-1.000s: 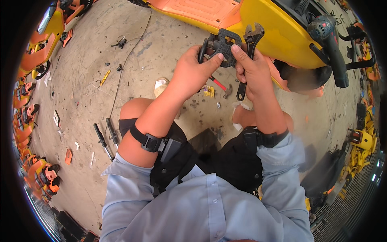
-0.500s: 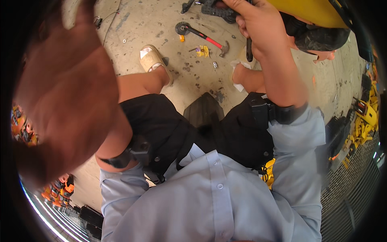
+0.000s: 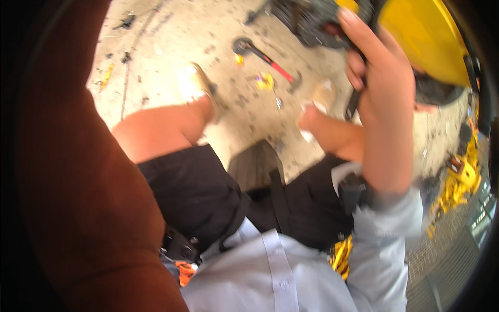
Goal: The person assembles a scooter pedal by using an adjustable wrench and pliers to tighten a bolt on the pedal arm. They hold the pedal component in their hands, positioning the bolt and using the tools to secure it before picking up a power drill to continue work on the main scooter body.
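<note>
My right hand (image 3: 384,60) is closed around a slim black bar-shaped tool (image 3: 353,104), whose lower end pokes out below the fist. Its index finger stretches over a dark, chunky part (image 3: 317,26) with a hole in it. What kind of part this is, I cannot make out. Right beside that hand rises a curved yellow panel (image 3: 426,39). My left forearm (image 3: 99,208), very near and blurred, fills the left side. The left hand itself lies beyond the picture. A hammer (image 3: 273,66) with a red and black handle rests on the floor between my feet and the dark part.
A black round piece (image 3: 240,45) lies at the hammer's handle end. Near it are a small yellow packet (image 3: 265,80) and a silvery bit (image 3: 279,103). Yellow parts (image 3: 460,177) are heaped at right. Under the panel shows dark patterned cloth (image 3: 436,91), seemingly another person's.
My left hand has gone out of the picture, leaving only its forearm. The view has shifted, so my right hand, the tool and the yellow panel appear lower and farther right.
</note>
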{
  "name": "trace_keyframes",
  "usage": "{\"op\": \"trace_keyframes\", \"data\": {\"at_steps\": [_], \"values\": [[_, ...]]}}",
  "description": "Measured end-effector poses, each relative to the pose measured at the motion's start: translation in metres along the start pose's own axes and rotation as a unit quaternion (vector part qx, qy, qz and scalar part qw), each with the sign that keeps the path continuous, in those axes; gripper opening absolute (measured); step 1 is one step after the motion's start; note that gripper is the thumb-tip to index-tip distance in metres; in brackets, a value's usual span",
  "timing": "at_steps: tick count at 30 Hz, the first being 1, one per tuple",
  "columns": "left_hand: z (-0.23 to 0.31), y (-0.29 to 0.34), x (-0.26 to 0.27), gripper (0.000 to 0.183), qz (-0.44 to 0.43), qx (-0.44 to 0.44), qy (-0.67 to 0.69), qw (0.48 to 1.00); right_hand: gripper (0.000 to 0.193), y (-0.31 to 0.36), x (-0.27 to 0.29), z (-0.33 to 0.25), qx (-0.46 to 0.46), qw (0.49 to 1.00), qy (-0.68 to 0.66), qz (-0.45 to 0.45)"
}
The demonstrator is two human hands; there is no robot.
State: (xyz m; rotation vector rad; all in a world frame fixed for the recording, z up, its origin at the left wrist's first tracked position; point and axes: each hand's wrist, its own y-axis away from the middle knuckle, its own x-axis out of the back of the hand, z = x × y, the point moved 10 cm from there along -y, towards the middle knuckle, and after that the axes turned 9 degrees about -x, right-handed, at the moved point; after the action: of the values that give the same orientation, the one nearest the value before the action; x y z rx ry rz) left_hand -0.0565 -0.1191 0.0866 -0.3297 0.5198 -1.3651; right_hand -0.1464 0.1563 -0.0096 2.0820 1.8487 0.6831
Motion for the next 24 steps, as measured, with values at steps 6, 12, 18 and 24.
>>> {"op": "trace_keyframes", "data": {"at_steps": [6,12,18,24], "values": [[0.016,-0.029,0.095,0.049,0.146,-0.077,-0.118,0.979,0.041,0.002,-0.011,0.001,-0.041,0.999,-0.032,-0.004],[0.048,-0.063,0.115,0.049,0.204,-0.175,-0.113,0.957,0.032,0.011,-0.007,-0.011,-0.008,0.998,-0.061,-0.014],[0.045,-0.056,0.04,0.048,-0.003,-0.213,0.019,0.977,0.022,0.01,-0.002,-0.015,0.031,0.997,-0.075,0.008],[0.071,-0.034,-0.048,0.048,-0.163,-0.191,0.197,0.948,0.03,0.007,0.008,-0.014,0.023,0.997,-0.071,-0.014]]}}
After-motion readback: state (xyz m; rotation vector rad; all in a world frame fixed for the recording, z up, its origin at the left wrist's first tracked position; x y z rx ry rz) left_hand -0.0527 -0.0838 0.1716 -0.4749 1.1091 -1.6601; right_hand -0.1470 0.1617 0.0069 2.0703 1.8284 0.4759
